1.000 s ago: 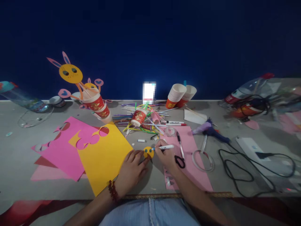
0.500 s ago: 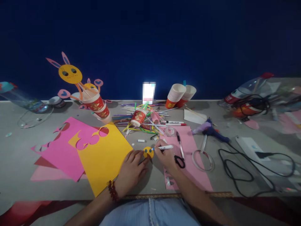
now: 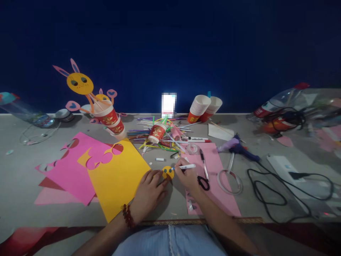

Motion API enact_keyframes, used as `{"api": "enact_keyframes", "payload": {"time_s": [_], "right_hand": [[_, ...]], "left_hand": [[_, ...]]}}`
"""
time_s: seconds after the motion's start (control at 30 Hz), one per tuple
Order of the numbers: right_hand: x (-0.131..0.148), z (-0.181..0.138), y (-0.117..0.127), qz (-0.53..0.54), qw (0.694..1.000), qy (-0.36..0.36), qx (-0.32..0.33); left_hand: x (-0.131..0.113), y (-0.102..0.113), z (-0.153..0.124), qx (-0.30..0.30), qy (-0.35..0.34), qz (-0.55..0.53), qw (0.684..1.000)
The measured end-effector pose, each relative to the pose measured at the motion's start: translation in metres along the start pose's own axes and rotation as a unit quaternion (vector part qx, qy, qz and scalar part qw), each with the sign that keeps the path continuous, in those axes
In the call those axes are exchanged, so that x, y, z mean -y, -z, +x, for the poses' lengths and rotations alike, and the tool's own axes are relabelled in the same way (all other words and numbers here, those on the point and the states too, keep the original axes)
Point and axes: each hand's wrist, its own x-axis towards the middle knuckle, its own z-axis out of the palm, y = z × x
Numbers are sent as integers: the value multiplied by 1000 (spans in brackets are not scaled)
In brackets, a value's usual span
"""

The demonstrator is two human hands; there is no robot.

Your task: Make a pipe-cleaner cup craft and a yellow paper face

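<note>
A small yellow paper circle (image 3: pixel 167 168) with two dark round eyes lies on the table in front of me. My left hand (image 3: pixel 151 188) is palm down, its fingertips and thumb holding the circle at its left and lower edges. In my right hand (image 3: pixel 185 176) is a white marker (image 3: pixel 188 166), gripped like a pen, with its tip at the eye on the right. A white marker cap (image 3: pixel 160 159) lies just beyond the circle. Near my right wrist are black-handled scissors (image 3: pixel 204 183) and a pen (image 3: pixel 204 163), both on a pink sheet (image 3: pixel 223 192).
Yellow (image 3: pixel 114 188) and magenta sheets (image 3: pixel 74 170) with cut-outs lie left. A rabbit-faced figure (image 3: pixel 80 84) rises from paper cups (image 3: pixel 105 114). Pipe cleaners (image 3: pixel 135 133) surround a tipped cup (image 3: pixel 157 132). Right are a tape roll (image 3: pixel 218 181), glue gun (image 3: pixel 239 147) and cable (image 3: pixel 255 192).
The marker's rear end has shifted very slightly while its tip stays at the right eye. My left hand and the yellow circle have not visibly moved.
</note>
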Motion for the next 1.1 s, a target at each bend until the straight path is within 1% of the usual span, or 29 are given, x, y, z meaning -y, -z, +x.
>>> {"api": "enact_keyframes", "payload": {"time_s": [0.2,0.43,0.63,0.8,1.1], "right_hand": [[-1,0,0,-21,1000,12,-11],[-2,0,0,-29,999,17,-6],[2,0,1,-26,1000,15,-7],[1,0,1,-29,1000,10,4],[-1,0,0,-10,1000,20,-3]], "left_hand": [[0,-1,0,-2,-1,4,1000],[0,0,0,-4,1,2,1000],[-1,3,1,8,3,2,1000],[0,1,1,9,-1,2,1000],[-1,2,0,5,2,-5,1000]]}}
